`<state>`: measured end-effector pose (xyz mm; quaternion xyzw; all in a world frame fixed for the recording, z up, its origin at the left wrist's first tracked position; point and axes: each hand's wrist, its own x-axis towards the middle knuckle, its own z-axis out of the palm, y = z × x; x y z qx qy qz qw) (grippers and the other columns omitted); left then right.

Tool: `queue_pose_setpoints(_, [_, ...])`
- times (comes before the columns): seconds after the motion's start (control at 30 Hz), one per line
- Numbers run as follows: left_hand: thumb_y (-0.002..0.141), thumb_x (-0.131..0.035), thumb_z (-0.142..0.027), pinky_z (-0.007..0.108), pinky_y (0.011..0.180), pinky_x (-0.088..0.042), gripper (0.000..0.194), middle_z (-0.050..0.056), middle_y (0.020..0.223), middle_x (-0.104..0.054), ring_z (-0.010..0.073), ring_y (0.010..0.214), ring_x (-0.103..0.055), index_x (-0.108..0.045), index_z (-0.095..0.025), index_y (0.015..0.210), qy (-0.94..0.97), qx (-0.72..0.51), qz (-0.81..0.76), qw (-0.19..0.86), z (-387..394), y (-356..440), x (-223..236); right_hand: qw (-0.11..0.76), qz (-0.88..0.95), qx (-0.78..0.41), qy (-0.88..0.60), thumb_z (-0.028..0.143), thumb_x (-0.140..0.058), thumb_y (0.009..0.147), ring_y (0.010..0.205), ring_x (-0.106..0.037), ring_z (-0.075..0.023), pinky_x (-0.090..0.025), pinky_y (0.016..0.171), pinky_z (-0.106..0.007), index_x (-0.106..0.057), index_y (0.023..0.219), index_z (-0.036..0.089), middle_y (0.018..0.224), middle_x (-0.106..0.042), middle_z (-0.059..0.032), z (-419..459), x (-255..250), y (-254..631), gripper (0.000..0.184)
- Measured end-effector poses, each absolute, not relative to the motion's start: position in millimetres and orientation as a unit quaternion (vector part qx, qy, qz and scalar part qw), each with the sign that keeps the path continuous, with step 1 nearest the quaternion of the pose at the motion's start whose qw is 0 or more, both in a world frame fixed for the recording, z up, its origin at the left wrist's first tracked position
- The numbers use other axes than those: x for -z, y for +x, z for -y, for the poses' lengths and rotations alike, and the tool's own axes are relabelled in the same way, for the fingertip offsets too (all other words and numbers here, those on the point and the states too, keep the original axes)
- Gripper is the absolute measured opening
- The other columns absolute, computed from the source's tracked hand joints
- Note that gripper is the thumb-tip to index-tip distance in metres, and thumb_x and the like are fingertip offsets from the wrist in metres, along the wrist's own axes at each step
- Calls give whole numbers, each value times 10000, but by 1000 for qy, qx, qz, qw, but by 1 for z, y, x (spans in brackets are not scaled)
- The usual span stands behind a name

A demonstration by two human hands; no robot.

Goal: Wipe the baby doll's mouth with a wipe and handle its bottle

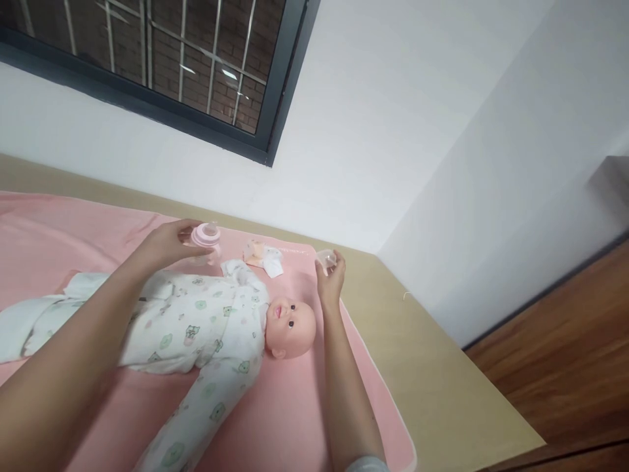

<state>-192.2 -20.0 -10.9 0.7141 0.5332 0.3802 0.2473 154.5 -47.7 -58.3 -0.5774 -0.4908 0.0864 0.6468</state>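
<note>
My left hand (170,244) is closed around a baby bottle (206,237) with a pink collar and a clear nipple on top. The bottle is over the pink mat, beside the doll's body. In my right hand (333,278), past the doll's head, is a clear bottle cap (326,259) held by the fingertips. Between my arms a baby doll (289,328) lies on its back, dressed in a white outfit with green bear prints. My left forearm crosses in front of part of its body.
A pink mat (289,413) covers much of the wooden table (417,367). A small printed packet with white tissue (263,255) lies near the mat's far edge. White walls and a dark-framed barred window (270,98) stand behind. Wooden furniture (565,367) is at the right.
</note>
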Motion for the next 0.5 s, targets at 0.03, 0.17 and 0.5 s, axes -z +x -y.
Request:
queue_pose_setpoints(0.03, [637, -755, -522, 395, 938, -465, 725, 95, 1212, -644, 323, 1080, -595, -552, -153, 1227, 715, -390, -516, 265, 25, -187, 5, 665, 497, -102, -548, 345, -613, 747, 1160, -529, -208, -432, 1023, -383, -372, 1330, 188, 1346, -433, -152, 52, 46, 149, 650])
queue_pose_setpoints(0.17, [657, -768, -513, 360, 950, -481, 670, 37, 1194, -671, 289, 1096, -609, -584, -208, 1225, 756, -388, -421, 318, 52, -165, -16, 688, 554, -192, -427, 401, -643, 763, 1148, -559, -180, -453, 1006, -368, -345, 1338, 237, 1305, -503, -115, 84, 5, 112, 667])
queue_pose_setpoints(0.5, [685, -735, -452, 315, 895, -515, 563, -42, 1193, -676, 271, 1070, -638, -628, -355, 1229, 832, -294, -342, 324, 95, -138, -34, 611, 664, -277, -331, 442, -657, 779, 1125, -571, -170, -512, 969, -356, -453, 1274, 297, 1232, -560, -58, 135, -16, 58, 554])
